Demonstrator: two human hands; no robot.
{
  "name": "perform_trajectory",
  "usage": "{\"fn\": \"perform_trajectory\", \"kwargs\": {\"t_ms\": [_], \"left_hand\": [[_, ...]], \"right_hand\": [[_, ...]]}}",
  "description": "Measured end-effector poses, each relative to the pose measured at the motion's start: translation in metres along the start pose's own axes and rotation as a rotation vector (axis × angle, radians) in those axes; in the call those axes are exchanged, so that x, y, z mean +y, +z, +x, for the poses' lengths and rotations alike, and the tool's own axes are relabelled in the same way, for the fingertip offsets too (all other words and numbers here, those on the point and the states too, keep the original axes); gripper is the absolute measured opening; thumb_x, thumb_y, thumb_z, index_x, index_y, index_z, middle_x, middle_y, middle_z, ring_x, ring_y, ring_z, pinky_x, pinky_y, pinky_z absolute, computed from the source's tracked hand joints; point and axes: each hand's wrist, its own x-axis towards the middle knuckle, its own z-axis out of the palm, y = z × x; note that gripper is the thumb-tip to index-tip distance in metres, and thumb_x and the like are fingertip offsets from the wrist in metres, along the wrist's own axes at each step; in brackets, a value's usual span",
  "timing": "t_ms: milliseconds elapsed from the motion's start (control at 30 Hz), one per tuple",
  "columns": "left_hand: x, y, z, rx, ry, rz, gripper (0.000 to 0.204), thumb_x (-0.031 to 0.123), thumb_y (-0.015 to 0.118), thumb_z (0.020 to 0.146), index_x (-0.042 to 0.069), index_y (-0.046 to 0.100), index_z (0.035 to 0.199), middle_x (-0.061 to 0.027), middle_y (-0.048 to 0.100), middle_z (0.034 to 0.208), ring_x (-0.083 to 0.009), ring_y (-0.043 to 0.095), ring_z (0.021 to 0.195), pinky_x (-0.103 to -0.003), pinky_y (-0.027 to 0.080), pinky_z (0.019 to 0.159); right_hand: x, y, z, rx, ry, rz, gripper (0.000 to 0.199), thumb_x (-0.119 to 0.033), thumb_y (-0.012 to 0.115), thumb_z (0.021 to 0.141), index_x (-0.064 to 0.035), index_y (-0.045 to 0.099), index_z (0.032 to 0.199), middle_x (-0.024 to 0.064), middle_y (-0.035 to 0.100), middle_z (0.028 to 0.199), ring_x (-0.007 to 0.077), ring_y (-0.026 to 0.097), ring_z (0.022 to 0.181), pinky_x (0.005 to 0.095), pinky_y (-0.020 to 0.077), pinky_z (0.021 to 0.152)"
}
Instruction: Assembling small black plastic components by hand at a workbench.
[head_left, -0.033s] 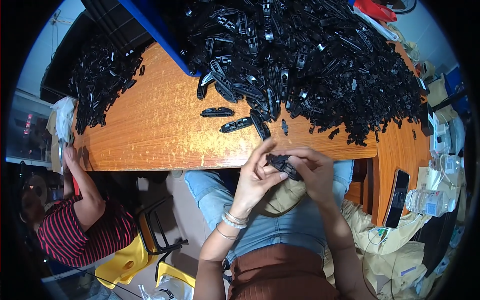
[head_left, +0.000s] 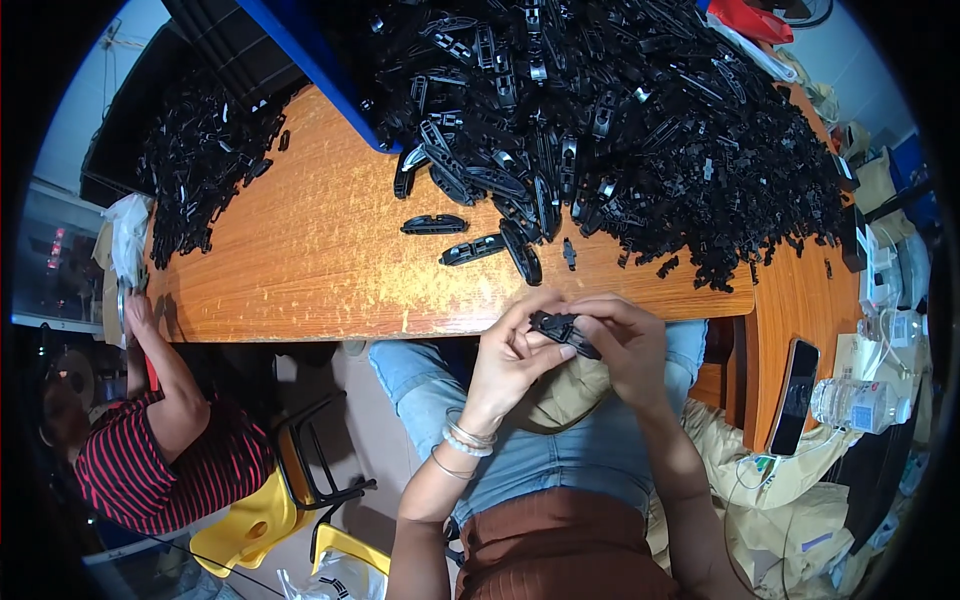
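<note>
Both hands, left hand (head_left: 510, 358) and right hand (head_left: 625, 345), pinched black plastic clip (head_left: 562, 330) near table edge (head_left: 450, 325); fitting step underway; next: firm seating press.

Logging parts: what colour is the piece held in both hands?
Black plastic piece, clearest in the head view.

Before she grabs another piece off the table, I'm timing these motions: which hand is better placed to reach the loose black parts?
Probably the left hand. Both hands hold the black plastic part over the lap, but the loose parts lie up and left of it, on the left hand's side; the right hand would have to cross over.
</note>
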Motion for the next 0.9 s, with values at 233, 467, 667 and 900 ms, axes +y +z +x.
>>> {"fn": "perform_trajectory", "kwargs": {"t_ms": [233,467,667,900], "left_hand": [[0.002,-0.001,-0.001,-0.044,-0.051,0.018,0.023,-0.008,0.063,0.083,-0.006,0.055,0.104,-0.0129,0.066,0.09,-0.0166,0.068,0.078,-0.023,0.056,0.07],[-0.001,-0.009,-0.001,-0.027,-0.027,0.179,0.02,-0.009,0.061,0.082,-0.006,0.056,0.102,-0.0139,0.065,0.091,-0.0169,0.067,0.074,-0.024,0.056,0.066],[0.002,-0.012,-0.002,-0.095,-0.032,0.227,0.019,-0.003,0.061,0.085,-0.005,0.057,0.104,-0.0102,0.066,0.087,-0.0121,0.066,0.072,-0.022,0.054,0.066],[0.003,-0.031,0.017,-0.107,0.204,0.705,0.023,0.014,0.061,0.089,-0.004,0.061,0.103,-0.0065,0.065,0.076,-0.0116,0.063,0.062,-0.023,0.046,0.054]], "right_hand": [[0.001,-0.007,-0.007,-0.007,-0.212,-0.3,0.011,0.005,0.058,0.084,0.004,0.064,0.094,0.0117,0.061,0.097,0.0165,0.059,0.088,0.0257,0.0462,0.076],[0.008,-0.011,-0.01,-0.067,-0.092,-0.347,0.017,-0.002,0.065,0.082,0.001,0.064,0.099,0.0076,0.061,0.087,0.0122,0.057,0.076,0.024,0.0445,0.068],[0.022,-0.014,-0.014,-0.06,0.07,-0.225,0.027,-0.007,0.069,0.079,-0.0001,0.064,0.105,0.005,0.061,0.077,0.0101,0.051,0.064,0.0234,0.0427,0.061],[0.008,-0.026,-0.004,-0.32,0.151,-0.256,0.019,-0.011,0.067,0.081,-0.0004,0.065,0.097,0.0071,0.063,0.08,0.0135,0.059,0.068,0.027,0.0438,0.057]]}}
